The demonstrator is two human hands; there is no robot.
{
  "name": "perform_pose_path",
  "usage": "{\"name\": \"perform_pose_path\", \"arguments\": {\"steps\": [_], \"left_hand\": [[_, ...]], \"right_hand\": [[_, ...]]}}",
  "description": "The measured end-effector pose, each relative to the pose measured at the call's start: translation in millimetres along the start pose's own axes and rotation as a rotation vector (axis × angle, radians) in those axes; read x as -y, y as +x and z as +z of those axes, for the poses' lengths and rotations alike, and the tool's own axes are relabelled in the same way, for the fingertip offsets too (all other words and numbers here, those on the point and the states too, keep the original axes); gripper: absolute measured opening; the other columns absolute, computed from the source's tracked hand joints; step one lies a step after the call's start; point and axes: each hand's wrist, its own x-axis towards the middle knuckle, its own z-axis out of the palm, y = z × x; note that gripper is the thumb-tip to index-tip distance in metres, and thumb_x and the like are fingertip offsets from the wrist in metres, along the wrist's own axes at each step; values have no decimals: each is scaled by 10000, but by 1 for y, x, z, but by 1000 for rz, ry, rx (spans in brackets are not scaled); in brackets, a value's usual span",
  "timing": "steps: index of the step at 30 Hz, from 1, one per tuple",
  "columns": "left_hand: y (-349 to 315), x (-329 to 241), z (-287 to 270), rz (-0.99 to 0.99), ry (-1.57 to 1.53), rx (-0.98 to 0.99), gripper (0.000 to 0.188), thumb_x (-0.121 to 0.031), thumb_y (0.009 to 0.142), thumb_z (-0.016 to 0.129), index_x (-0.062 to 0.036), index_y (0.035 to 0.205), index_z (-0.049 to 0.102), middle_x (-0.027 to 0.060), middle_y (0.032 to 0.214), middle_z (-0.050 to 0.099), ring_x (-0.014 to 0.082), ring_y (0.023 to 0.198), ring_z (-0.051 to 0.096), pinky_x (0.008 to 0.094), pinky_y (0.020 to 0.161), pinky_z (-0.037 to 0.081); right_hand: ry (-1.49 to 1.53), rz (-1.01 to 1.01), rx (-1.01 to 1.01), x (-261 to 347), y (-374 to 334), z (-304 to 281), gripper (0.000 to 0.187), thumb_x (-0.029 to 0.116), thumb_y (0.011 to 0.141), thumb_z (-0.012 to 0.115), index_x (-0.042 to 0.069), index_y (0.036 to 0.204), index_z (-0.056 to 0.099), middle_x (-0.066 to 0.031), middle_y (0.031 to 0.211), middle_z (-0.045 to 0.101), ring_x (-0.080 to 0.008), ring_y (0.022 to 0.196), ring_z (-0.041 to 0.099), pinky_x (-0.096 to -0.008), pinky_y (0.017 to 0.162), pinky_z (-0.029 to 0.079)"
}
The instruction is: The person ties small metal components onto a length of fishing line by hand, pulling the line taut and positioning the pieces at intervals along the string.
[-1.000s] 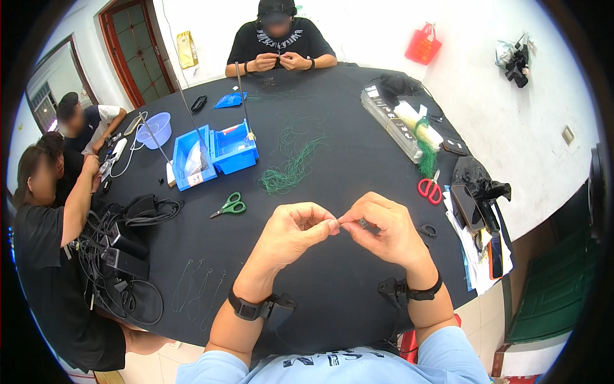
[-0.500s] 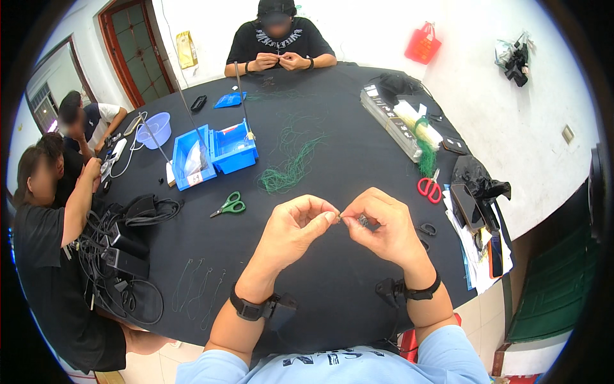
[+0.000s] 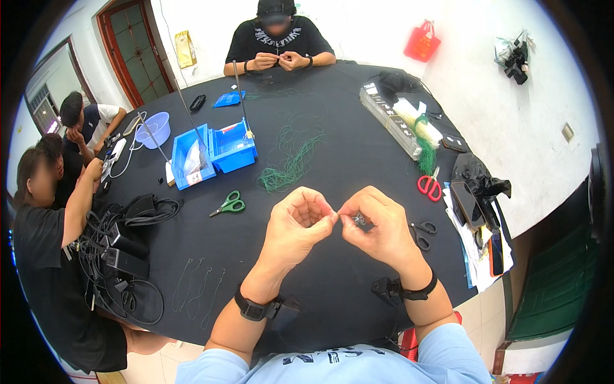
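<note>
Above the near middle of the dark table, my left hand (image 3: 295,221) and my right hand (image 3: 378,224) meet fingertip to fingertip. Each pinches thumb against index finger; whatever lies between them is too small to make out. Partly hidden by my right hand is a little cluster of silvery metal pieces (image 3: 360,219). Beyond my hands lies a loose tangle of green thread (image 3: 281,176). Green-handled scissors (image 3: 230,203) rest to the left of it. Several short lengths of dark thread (image 3: 206,291) are laid side by side at the near left.
Black scissors (image 3: 423,235) lie right of my right hand, red-handled scissors (image 3: 430,187) farther off. Blue bins (image 3: 233,157) with upright rods and a purple basin (image 3: 155,130) stand left. Cables (image 3: 105,275) crowd the left edge. Across the table sits a person (image 3: 278,41); others sit left.
Both hands have shifted slightly upward and left, still pinched together. The small bit that showed between the fingertips is now hidden, and more of the black scissors is visible.
</note>
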Motion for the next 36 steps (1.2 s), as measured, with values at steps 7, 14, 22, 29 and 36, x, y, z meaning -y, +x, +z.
{"name": "perform_pose_path", "arguments": {"steps": [7,14,22,29,36], "left_hand": [[-1,1,4,55,-51,-11,206,50,788,686,-84,847,541,26,847,622,75,781,592,215,717,487],[-2,-1,6,79,-61,-16,219,58,790,677,-91,834,523,34,838,624,70,762,586,209,678,476],[-2,-2,5,89,-19,-36,228,56,786,684,-91,835,516,31,815,628,63,725,577,202,650,468],[-3,-3,6,96,4,-32,234,67,776,680,-85,816,507,34,813,621,69,748,581,204,658,467],[-2,2,5,210,113,-18,238,76,765,680,-78,795,501,47,810,623,82,738,583,210,643,465]], "right_hand": [[49,69,1,0,-2,-2,141,-8,702,683,40,816,614,-56,769,595,-160,644,599,-278,564,482],[118,87,26,-5,-3,-5,138,17,728,685,34,857,642,-35,746,575,-100,555,493,-249,501,411],[164,113,24,-4,-2,-9,140,25,748,689,33,884,659,-28,749,579,-73,520,431,-239,480,367],[166,78,24,-5,-3,-4,126,19,730,684,38,847,640,-32,740,579,-105,589,518,-250,509,411],[162,114,68,-3,-3,-5,107,34,728,676,37,824,627,-39,736,576,-122,618,545,-260,530,430]]}}
